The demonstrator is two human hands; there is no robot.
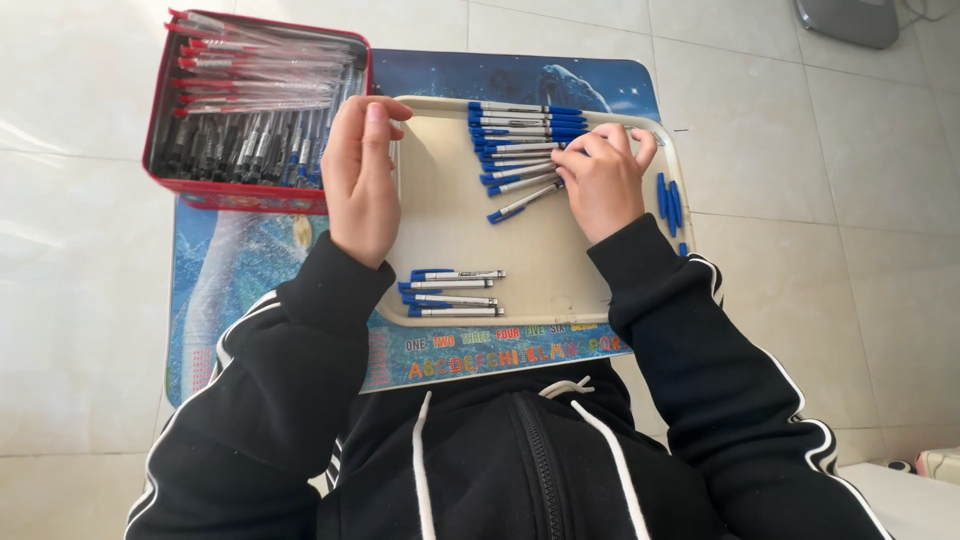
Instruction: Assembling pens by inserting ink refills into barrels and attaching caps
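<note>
At the far left I see a red tin (172, 120) full of pens. My left hand (362, 180) rests curled on the tray (560, 270) rim, holding nothing I can make out. Four capped pens (452, 292) lie near me on the tray. My right hand (603, 178) has its fingers bent onto the blue pen row (522, 140); whether they pinch one I cannot tell. Loose caps (670, 203) lie just right of it.

One tray (560, 262), one red tin (250, 196)

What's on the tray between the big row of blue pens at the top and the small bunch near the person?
Nothing: in the head view, bare cream tray separates the upper pen row from the four pens.
</note>
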